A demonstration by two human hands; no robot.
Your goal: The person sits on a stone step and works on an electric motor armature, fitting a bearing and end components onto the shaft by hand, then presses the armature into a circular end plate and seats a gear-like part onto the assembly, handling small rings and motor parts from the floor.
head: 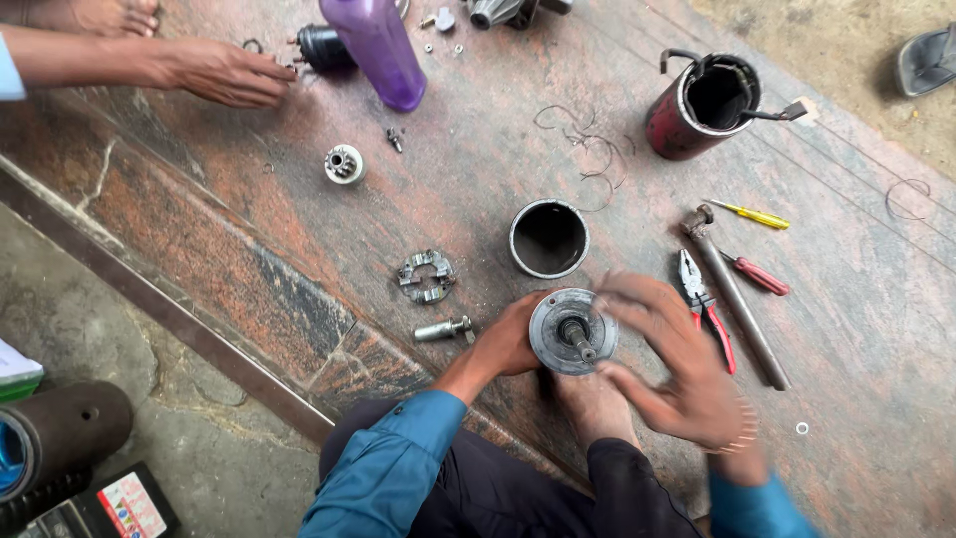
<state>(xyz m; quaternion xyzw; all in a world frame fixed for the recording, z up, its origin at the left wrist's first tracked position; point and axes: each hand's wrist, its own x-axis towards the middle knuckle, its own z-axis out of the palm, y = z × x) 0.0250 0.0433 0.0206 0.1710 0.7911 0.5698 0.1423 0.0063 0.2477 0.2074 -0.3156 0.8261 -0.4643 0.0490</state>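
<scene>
Rotor (573,331), a round grey disc with a dark shaft pointing up, sits low centre on the stone floor (249,229), held upright. Left hand (510,339) at its 9 o'clock, fingers clasped on the disc rim. Right hand (667,359) at its 3 o'clock, blurred, fingers spread loosely over the rim; cannot tell whether they grasp it.

Containers: short grey sleeve (549,238) at 12 o'clock of the rotor, just beyond it, open end up, inside dark and nothing seen in it. Red can (702,107) at 1 o'clock, well apart, with a brush (772,114) handle sticking out over its rim. Purple bottle (376,45) at 11 o'clock, far off, tilted.

Around: brush plate (426,276) and a small pin (441,329) at 9 to 10 o'clock, near the left hand. Small gear (345,164) further out at 10 o'clock. Pliers (705,307), steel rod (735,299), red screwdriver (759,276) and yellow screwdriver (754,214) lie at 2 to 3 o'clock, close beyond the right hand. Loose wire (588,149) between sleeve and can. Another person's hand (224,72) rests top left beside a black part (324,47)
</scene>
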